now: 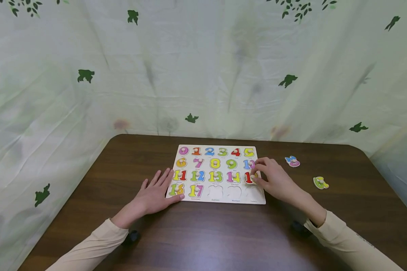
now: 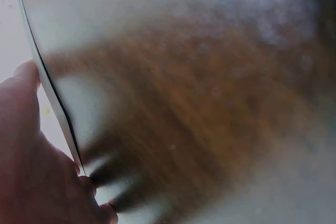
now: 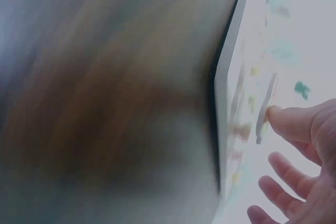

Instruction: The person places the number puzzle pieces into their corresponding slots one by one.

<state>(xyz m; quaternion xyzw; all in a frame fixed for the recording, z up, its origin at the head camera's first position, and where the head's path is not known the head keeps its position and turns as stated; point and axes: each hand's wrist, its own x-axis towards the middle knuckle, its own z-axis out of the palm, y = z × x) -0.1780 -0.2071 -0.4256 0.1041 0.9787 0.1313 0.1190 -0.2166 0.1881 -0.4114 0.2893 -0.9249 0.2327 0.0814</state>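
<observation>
A white number puzzle board (image 1: 203,200) lies on the table, with coloured knobbed number pieces in its rows. My right hand (image 1: 276,180) pinches a number piece (image 1: 249,178) over the right end of the third row; its red first digit 1 shows, and my fingers cover most of the second. In the right wrist view this piece (image 3: 265,109) is seen edge-on, tilted and raised off the board. My left hand (image 1: 155,194) rests at the board's left edge with spread fingers, the thumb reaching onto its lower left corner near the 16 piece (image 1: 176,189).
On the table (image 1: 217,237), right of the board, lie a blue and pink piece (image 1: 293,161) and a yellow and green piece (image 1: 321,183). Bare outlined recesses (image 1: 215,191) fill the right part of the bottom row. A leaf-patterned curtain (image 1: 203,75) hangs behind the table.
</observation>
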